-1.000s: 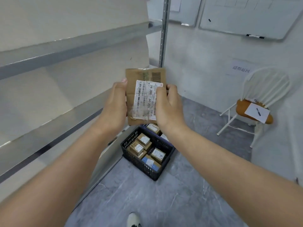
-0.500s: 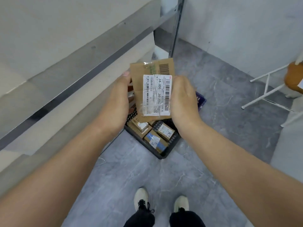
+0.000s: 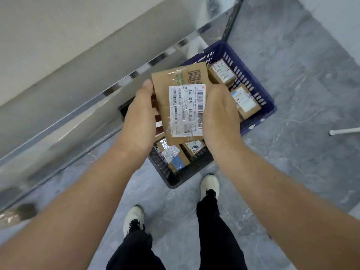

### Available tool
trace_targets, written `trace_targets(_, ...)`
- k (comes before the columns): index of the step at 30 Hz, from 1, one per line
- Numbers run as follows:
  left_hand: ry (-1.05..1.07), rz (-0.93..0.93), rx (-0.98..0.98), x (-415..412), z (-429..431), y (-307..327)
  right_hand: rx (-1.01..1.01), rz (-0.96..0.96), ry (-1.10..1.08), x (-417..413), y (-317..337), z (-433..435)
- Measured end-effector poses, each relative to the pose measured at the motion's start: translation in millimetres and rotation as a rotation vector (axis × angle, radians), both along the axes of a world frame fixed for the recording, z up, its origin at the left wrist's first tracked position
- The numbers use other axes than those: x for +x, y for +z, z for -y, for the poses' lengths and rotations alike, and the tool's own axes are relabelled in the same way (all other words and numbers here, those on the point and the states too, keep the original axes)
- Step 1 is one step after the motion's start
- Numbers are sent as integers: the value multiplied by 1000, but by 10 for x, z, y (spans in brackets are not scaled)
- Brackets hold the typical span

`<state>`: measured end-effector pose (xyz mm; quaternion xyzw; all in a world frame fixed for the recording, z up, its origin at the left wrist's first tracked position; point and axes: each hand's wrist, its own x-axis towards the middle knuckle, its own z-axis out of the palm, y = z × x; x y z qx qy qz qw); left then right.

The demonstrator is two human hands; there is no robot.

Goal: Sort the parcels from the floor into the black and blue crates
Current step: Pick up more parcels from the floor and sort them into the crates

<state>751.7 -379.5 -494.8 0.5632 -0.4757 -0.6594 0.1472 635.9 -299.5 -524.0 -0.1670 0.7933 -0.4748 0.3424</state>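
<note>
You are holding one cardboard parcel (image 3: 183,108) in two hands, one left hand (image 3: 139,121) and one right hand (image 3: 220,117). Under that parcel two crates are sitting: one black crate (image 3: 175,184) and one blue crate (image 3: 267,114). In the black crate two boxes are showing below the parcel, a blue-patched box (image 3: 173,159) and a scrawled box (image 3: 194,148). In the blue crate two are showing clearly to the parcel's right, an upper box (image 3: 222,72) and a lower box (image 3: 246,103). More boxes may be hiding behind the parcel. Two white shoes, a left shoe (image 3: 134,217) and a right shoe (image 3: 210,184), are standing below it.
</note>
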Motion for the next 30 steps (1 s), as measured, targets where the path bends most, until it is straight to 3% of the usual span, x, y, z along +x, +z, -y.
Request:
trace_targets(9, 191, 64, 151, -399, -204, -1414, 143, 102, 90, -418, -1293, -91)
trace_targets(20, 443, 96, 404, -324, -484, -3089, 364, 50, 295, -450, -2858, -256)
trace_targets(30, 556, 21, 593, -249, -456, -4176, 486, 84, 365, -356, -3866, -239)
